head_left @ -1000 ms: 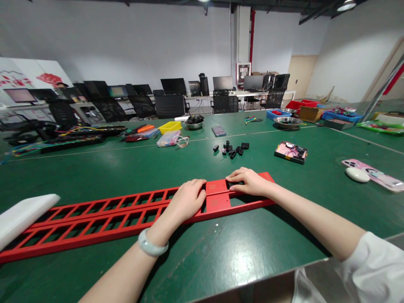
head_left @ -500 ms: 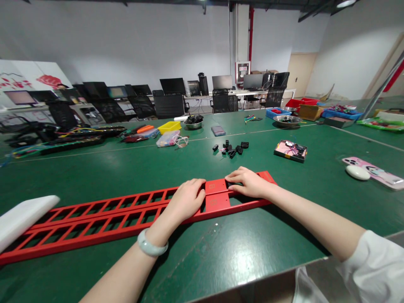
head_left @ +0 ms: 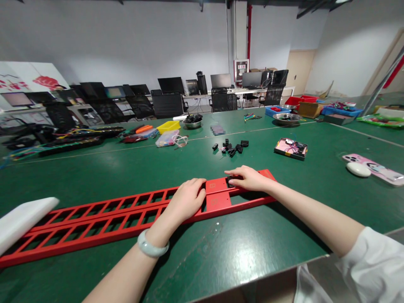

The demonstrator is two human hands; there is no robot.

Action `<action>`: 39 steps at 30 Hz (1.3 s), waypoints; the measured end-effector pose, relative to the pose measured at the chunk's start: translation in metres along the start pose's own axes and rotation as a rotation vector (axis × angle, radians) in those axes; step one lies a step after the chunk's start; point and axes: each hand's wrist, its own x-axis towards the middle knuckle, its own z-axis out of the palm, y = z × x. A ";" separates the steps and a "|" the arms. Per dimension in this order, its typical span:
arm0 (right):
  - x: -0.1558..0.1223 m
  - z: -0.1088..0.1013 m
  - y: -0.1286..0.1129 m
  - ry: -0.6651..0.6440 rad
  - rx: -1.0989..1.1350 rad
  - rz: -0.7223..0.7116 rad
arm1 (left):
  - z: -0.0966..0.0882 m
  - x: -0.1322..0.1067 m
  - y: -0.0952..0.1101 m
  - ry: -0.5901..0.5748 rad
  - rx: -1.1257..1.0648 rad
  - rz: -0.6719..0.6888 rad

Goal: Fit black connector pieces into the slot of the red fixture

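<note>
Two long red slotted frames point(head_left: 101, 227) lie side by side on the green table, divided into rows of openings with solid panels near the right part. My left hand point(head_left: 186, 198), a pale bangle at its wrist, holds the frames just left of the panels, its fingers curled over them. My right hand point(head_left: 248, 179) is at the opening right of the upper panel. Its thumb and fingers are around a small black part point(head_left: 232, 182) there, partly hidden by the hand.
Several loose black parts point(head_left: 232, 148) lie beyond the frames. A shallow box with wires point(head_left: 291, 149) is to their right, near a white oval object point(head_left: 358, 169) and a pink phone point(head_left: 385, 170). A white block point(head_left: 28, 221) rests over the frames' left end.
My right index finger has lifted slightly and more of the black part shows beneath it. The left hand stays in place on the frames; the view has shifted a little.
</note>
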 end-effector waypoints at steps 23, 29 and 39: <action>0.006 0.005 -0.006 -0.059 -0.219 0.193 | -0.001 -0.002 0.004 0.030 -0.028 0.006; 0.006 0.003 -0.007 -0.074 -0.221 0.189 | -0.002 -0.003 0.005 0.028 -0.028 -0.001; 0.011 0.005 -0.008 -0.048 -0.168 0.246 | -0.002 -0.003 0.005 0.029 -0.034 -0.004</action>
